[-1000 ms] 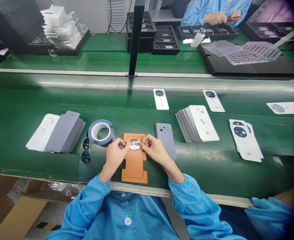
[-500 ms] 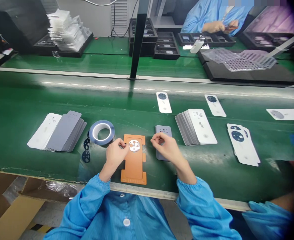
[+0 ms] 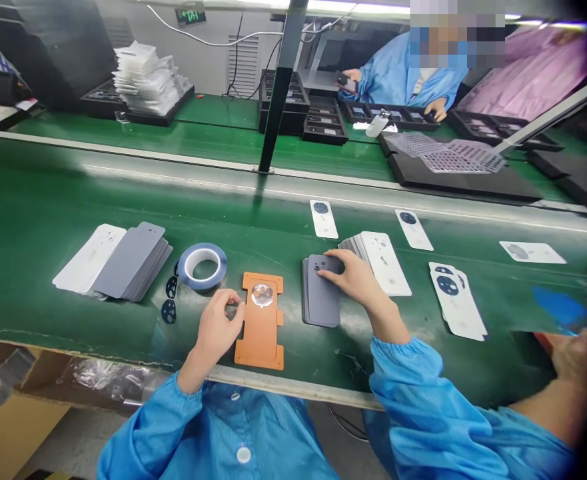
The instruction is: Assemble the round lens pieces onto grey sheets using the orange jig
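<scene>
My right hand (image 3: 357,281) grips the top end of a grey phone back cover (image 3: 324,300), thumb on its face and fingers at its upper edge. This cover lies slightly askew over others in a small pile. My left hand (image 3: 220,325) hovers beside the left edge of an orange fixture plate (image 3: 260,337). Its fingers are curled towards the thumb; whatever they hold, if anything, is hidden. A shiny round camera-shaped film (image 3: 262,295) with holes sits near the top of the plate. To the left are a roll of blue-edged tape (image 3: 189,268) and dark camera-shaped stickers (image 3: 168,311).
Fanned stacks of covers lie at left (image 3: 130,267) and right (image 3: 388,263). Single white covers (image 3: 413,230) with round dark patches are spread further right. A co-worker's hand (image 3: 576,360) is at the right edge. A black post (image 3: 276,100) and metal rail stand behind.
My right hand has come down onto the grey cover and closed on it. My left hand has drawn back slightly from the film, which looked white and now looks clear. The view has tilted up.
</scene>
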Action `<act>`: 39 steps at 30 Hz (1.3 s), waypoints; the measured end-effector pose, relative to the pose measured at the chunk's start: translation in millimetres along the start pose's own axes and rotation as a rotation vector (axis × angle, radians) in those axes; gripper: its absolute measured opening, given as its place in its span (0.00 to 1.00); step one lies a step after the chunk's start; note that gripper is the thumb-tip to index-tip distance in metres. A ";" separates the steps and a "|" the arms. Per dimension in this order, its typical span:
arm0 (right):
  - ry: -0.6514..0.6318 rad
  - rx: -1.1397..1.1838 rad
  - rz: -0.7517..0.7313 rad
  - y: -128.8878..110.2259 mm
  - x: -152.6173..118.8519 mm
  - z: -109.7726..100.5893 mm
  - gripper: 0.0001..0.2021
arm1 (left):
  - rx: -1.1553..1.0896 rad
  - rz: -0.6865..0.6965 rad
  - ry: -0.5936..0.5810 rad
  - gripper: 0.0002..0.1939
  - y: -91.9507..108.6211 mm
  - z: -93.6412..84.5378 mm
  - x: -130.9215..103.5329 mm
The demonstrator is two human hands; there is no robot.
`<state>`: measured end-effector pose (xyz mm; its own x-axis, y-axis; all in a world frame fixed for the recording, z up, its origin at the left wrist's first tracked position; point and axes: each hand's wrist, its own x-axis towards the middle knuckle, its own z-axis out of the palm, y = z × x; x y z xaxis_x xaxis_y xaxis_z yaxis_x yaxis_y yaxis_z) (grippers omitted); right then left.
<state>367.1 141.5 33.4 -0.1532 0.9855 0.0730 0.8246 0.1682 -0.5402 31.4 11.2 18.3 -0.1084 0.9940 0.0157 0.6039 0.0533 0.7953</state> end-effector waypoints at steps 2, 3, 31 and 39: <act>0.081 0.174 0.085 -17.7 -12.6 -13.4 0.19 | -0.007 0.112 -0.020 0.08 -3.9 -7.0 -16.6; 0.105 0.276 0.119 -28.8 -19.7 -18.6 0.18 | 0.004 0.166 -0.052 0.11 -6.8 -10.0 -24.1; -0.068 0.088 -0.314 -101.6 -52.0 83.1 0.18 | 0.189 0.314 -0.212 0.34 -24.7 1.9 -48.6; 0.004 -0.246 -0.426 -102.5 -72.2 99.1 0.20 | 0.361 0.411 -0.333 0.24 -4.9 12.7 -36.3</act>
<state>239.7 50.9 0.3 -0.5036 0.8277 0.2476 0.7931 0.5566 -0.2473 42.4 -24.0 6.1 0.4045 0.9136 0.0406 0.7781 -0.3671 0.5097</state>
